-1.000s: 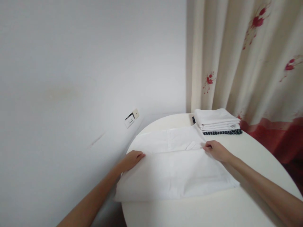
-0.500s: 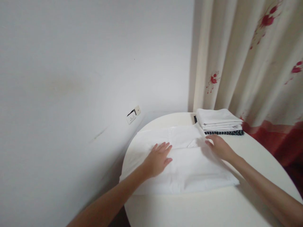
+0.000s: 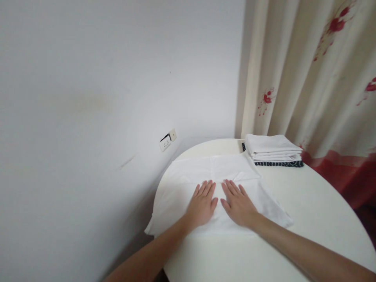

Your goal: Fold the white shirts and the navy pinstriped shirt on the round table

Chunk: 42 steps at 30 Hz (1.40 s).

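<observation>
A white cloth (image 3: 190, 168), partly folded over itself, lies spread on the round white table (image 3: 229, 258). My left hand (image 3: 202, 204) rests flat on the middle of the cloth, fingers stretched out. Close beside it, my right hand (image 3: 238, 203) also lies flat on the cloth with its fingers extended. Both sets of fingertips reach a fold line running across the cloth. The cloth's left corner hangs a little past the table edge, and its right corner lies loose on the tabletop.
At the table's back right sits a stack of folded white cloths (image 3: 273, 147) on top of a dark patterned cloth (image 3: 279, 164). A wall socket (image 3: 165, 143) is on the white wall at left. A flowered curtain (image 3: 282, 78) hangs behind the stack.
My right hand has moved left from the cloth's right edge and now lies flat near my left hand. The cloth's near right part has shifted slightly.
</observation>
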### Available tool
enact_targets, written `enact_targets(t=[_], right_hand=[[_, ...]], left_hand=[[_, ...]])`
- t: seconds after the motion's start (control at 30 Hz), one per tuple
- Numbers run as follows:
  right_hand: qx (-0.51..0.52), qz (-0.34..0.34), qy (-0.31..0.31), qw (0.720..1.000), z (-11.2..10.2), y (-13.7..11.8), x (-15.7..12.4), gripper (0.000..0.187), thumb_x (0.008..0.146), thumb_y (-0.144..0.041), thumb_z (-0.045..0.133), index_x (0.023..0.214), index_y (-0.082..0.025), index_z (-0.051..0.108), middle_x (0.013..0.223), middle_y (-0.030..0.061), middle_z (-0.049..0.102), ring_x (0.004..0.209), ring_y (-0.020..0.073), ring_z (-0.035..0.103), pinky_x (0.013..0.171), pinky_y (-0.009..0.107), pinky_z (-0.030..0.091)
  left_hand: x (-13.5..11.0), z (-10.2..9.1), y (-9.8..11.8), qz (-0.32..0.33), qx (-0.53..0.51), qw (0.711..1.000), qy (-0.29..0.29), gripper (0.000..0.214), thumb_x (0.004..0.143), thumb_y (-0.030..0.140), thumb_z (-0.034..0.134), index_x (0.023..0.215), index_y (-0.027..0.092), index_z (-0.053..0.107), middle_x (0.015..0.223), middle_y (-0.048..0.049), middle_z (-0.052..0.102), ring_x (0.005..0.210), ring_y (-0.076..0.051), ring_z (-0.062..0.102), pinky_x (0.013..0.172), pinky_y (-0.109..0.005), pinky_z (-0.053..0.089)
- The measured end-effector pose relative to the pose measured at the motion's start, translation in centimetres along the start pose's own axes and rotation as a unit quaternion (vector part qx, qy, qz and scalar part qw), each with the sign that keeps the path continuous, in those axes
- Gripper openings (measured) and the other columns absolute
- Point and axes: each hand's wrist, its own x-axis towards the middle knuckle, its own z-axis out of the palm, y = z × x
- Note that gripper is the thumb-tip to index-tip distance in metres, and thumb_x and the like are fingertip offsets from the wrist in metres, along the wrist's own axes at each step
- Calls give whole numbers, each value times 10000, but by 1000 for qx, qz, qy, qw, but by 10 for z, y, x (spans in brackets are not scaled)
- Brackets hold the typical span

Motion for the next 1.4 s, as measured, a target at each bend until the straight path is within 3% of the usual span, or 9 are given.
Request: enact_targets(t=[0.27,0.43,0.6,0.73,0.83,0.97,1.07,1.2,1.4], right_hand=[[-75,91,16,993,-15,82,-25,649,1019,-514,282,1543,-144,375,1624,155,300,1506,310,255,1187,577,221],[-91,98,56,989,-11,115,-39,649,1023,-511,266,1520,-118,405,1596,185,353,1478,320,320,1159,570,303],[-76,98,69,990,-8,121,-39,621,1021,-468,282,1495,-95,428,1571,188,396,1460,318,357,1150,549,344],[-72,98,89,989,-7,123,-39,596,1013,-444,305,1462,-85,462,1545,196,436,1439,324,391,1141,535,366],[-75,92,104,987,-5,125,-40,564,1008,-421,319,1432,-91,491,1520,199,467,1427,323,407,1134,520,378],[-76,81,113,987,-3,128,-41,538,1000,-407,343,1406,-95,509,1495,205,493,1416,322,419,1126,507,390],[-79,82,107,988,-3,128,-41,545,1000,-402,334,1408,-77,496,1488,215,495,1411,329,422,1123,510,389],[-79,77,103,989,-5,128,-41,543,1001,-408,327,1411,-88,483,1475,211,507,1394,325,440,1117,507,393],[-80,68,104,989,-4,130,-40,531,1002,-410,324,1390,-91,496,1471,211,508,1383,327,448,1108,510,399]], left_hand=[[-64,-22,-93,-162,57,984,-52,603,1028,405,298,1558,118,315,1634,-169,259,1525,-323,201,1204,-566,196],[-96,-28,-123,-282,13,959,-19,594,999,360,290,1494,42,373,1576,-230,366,1479,-323,327,1160,-501,318],[-115,-40,-127,-345,-27,936,65,441,947,431,368,1163,134,614,1223,-168,651,1177,-308,600,1026,-449,433],[-120,-53,-124,-355,-118,928,10,338,902,470,427,770,202,586,831,-82,673,809,-254,641,763,-362,477],[-121,-62,-123,-336,-151,930,-7,341,862,487,456,668,217,531,700,-45,620,701,-228,599,672,-328,430],[-121,-72,-123,-321,-235,917,12,356,835,531,453,736,215,581,743,-48,658,757,-242,630,680,-323,456],[-125,-72,-122,-353,-274,894,29,351,822,523,489,887,200,611,769,-46,683,773,-247,656,671,-326,480],[-132,-59,-120,-361,-222,904,53,313,836,423,491,1022,185,576,657,0,608,658,-215,621,628,-314,449],[-138,-48,-116,-375,-158,910,79,348,941,425,402,1122,185,578,699,-14,637,669,-214,649,667,-324,442]])
